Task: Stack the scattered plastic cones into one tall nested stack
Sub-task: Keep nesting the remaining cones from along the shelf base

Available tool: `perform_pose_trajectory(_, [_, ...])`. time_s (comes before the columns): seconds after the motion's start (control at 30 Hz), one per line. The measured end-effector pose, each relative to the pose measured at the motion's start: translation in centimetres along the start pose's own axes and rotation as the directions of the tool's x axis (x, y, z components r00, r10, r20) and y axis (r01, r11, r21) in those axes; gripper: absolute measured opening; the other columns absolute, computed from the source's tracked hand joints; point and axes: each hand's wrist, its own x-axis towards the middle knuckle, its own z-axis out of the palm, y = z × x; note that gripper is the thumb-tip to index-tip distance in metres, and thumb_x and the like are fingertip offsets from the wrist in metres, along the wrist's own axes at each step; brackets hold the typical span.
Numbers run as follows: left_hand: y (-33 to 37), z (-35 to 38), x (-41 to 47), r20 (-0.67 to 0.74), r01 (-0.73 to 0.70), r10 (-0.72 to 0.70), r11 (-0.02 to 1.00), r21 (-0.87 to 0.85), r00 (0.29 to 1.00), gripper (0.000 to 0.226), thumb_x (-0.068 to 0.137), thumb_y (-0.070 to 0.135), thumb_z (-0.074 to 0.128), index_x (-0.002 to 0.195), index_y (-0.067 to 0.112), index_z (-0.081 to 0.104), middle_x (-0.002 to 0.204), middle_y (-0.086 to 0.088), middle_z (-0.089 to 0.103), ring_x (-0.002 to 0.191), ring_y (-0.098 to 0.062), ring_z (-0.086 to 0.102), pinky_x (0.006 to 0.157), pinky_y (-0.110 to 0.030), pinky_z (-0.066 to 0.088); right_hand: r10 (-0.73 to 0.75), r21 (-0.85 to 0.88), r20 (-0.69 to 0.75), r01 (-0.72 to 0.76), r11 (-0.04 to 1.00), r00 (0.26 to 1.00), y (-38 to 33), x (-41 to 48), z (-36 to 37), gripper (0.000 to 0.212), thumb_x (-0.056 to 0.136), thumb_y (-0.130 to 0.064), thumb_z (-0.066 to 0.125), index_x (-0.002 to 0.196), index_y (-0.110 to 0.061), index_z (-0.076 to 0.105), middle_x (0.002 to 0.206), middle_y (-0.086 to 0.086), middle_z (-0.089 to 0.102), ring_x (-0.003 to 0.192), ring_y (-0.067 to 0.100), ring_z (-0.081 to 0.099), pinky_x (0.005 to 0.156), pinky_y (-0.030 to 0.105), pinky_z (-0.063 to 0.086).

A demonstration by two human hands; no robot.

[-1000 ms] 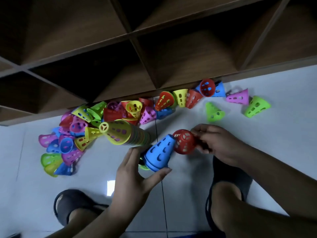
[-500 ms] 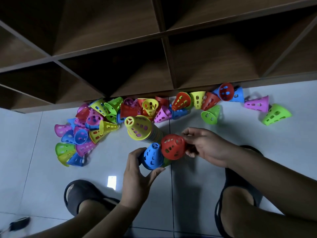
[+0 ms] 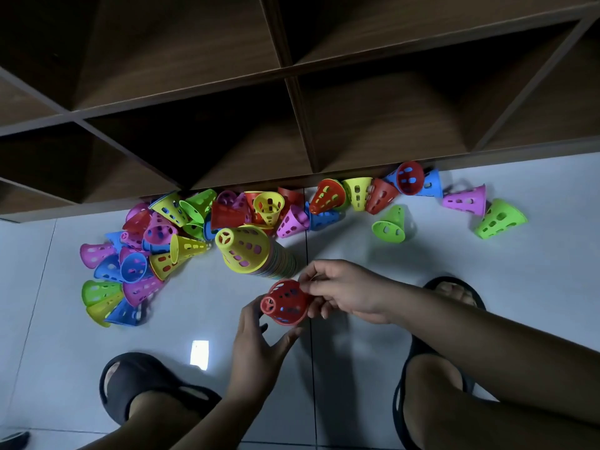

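Head view: right hand (image 3: 344,293) is pinching the rim of the red cone (image 3: 285,302), seating it, while left hand (image 3: 259,339) is curling thumb and fingers round its base to steady it. The blue cone, bare half a second ago, is now lying covered beneath it. The tall stack (image 3: 246,251) is standing just behind on the floor (image 3: 454,271), with loose cones (image 3: 143,254) lying along the shelf (image 3: 292,92) foot

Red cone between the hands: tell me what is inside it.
Blue plastic shows through the holes of the red cone, so probably another cone is nested inside. The red wall, the left hand and the right hand cover the rest of it.
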Motion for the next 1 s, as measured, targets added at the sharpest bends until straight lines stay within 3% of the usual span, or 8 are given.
perform_pose_trajectory(0.1, [-0.6,0.3,-1.0,-0.006,0.074,-0.074,0.996,0.042,0.997,0.062,0.080,0.041,0.091,0.127,0.037,0.051,0.123,0.020,0.061,0.116,0.003,0.060,0.083,-0.020,0.053,0.020,-0.120,-0.053,-0.026,0.992,0.998,0.8,0.3,-0.4,0.016,0.103,-0.009,0.061,0.117,-0.002,0.061,0.102,0.027,0.072,0.076,0.023,0.071,0.060,0.028,0.053])
perform_pose_trajectory(0.23, [-1.2,1.8,-2.5,-0.018,0.129,-0.128,0.988,0.089,0.992,0.041,0.082,0.040,0.089,0.102,0.037,0.053,0.099,0.014,0.068,0.096,-0.001,0.066,0.072,-0.028,0.053,0.069,-0.188,-0.105,-0.088,0.978,0.992,1.8,-0.3,-1.5,0.015,0.103,-0.012,0.060,0.117,-0.005,0.061,0.107,0.017,0.077,0.079,0.021,0.071,0.066,0.030,0.054])
perform_pose_trajectory(0.33, [-0.4,3.4,-3.1,0.069,0.094,-0.101,0.991,0.097,0.992,0.029,0.085,0.039,0.086,0.088,0.030,0.058,0.082,0.012,0.070,0.084,-0.005,0.070,0.072,-0.032,0.056,0.050,-0.182,-0.151,-0.078,0.980,0.987,2.3,-1.0,-2.7,0.013,0.103,-0.014,0.058,0.114,-0.010,0.064,0.104,0.012,0.078,0.079,0.019,0.071,0.065,0.029,0.054])
perform_pose_trajectory(0.53, [4.6,6.6,-1.0,0.190,-0.028,0.018,0.998,0.050,0.982,0.017,0.092,0.037,0.079,0.097,0.030,0.064,0.089,0.015,0.072,0.086,-0.003,0.070,0.069,-0.026,0.056,-0.060,-0.149,-0.396,0.000,0.989,0.916,2.5,-3.4,-7.8,0.008,0.101,-0.013,0.060,0.106,-0.014,0.067,0.097,0.009,0.079,0.079,0.021,0.071,0.065,0.031,0.052])
perform_pose_trajectory(0.67, [8.1,8.8,1.9,0.236,-0.101,0.091,0.994,0.030,0.967,0.021,0.096,0.039,0.075,0.110,0.027,0.065,0.098,0.016,0.072,0.091,0.002,0.068,0.074,-0.023,0.059,-0.134,-0.189,-0.601,0.023,0.982,0.788,2.0,-6.1,-12.3,0.007,0.098,-0.012,0.065,0.102,-0.016,0.069,0.098,0.005,0.077,0.076,0.018,0.072,0.066,0.033,0.052])
perform_pose_trajectory(0.8, [10.8,11.7,4.7,0.273,-0.161,0.144,0.986,0.040,0.951,0.024,0.099,0.038,0.072,0.117,0.032,0.059,0.105,0.018,0.071,0.096,0.008,0.066,0.073,-0.015,0.056,-0.280,-0.331,-0.752,0.026,0.943,0.597,2.4,-9.3,-17.3,0.012,0.097,-0.017,0.067,0.093,-0.027,0.070,0.092,-0.010,0.073,0.077,0.013,0.075,0.070,0.029,0.050])
perform_pose_trajectory(0.9, [12.1,14.3,6.6,0.293,-0.188,0.176,0.982,0.014,0.940,0.025,0.098,0.036,0.072,0.119,0.035,0.059,0.116,0.016,0.066,0.102,0.004,0.066,0.073,-0.030,0.062,-0.368,-0.451,-0.819,-0.095,0.888,0.441,3.0,-11.6,-20.4,0.017,0.094,-0.013,0.067,0.102,-0.027,0.072,0.108,-0.013,0.069,0.085,0.009,0.066,0.079,0.018,0.042])
perform_pose_trajectory(1.0, [13.3,16.7,7.9,0.321,-0.274,0.249,0.961,0.036,0.914,0.032,0.098,0.038,0.072,0.128,0.036,0.061,0.129,0.017,0.055,0.112,0.000,0.060,0.079,-0.022,0.059,-0.449,-0.532,-0.821,-0.187,0.826,0.353,4.1,-13.2,-23.1,0.024,0.091,-0.008,0.068,0.107,-0.025,0.073,0.118,-0.004,0.060,0.085,0.012,0.066,0.079,0.017,0.042])
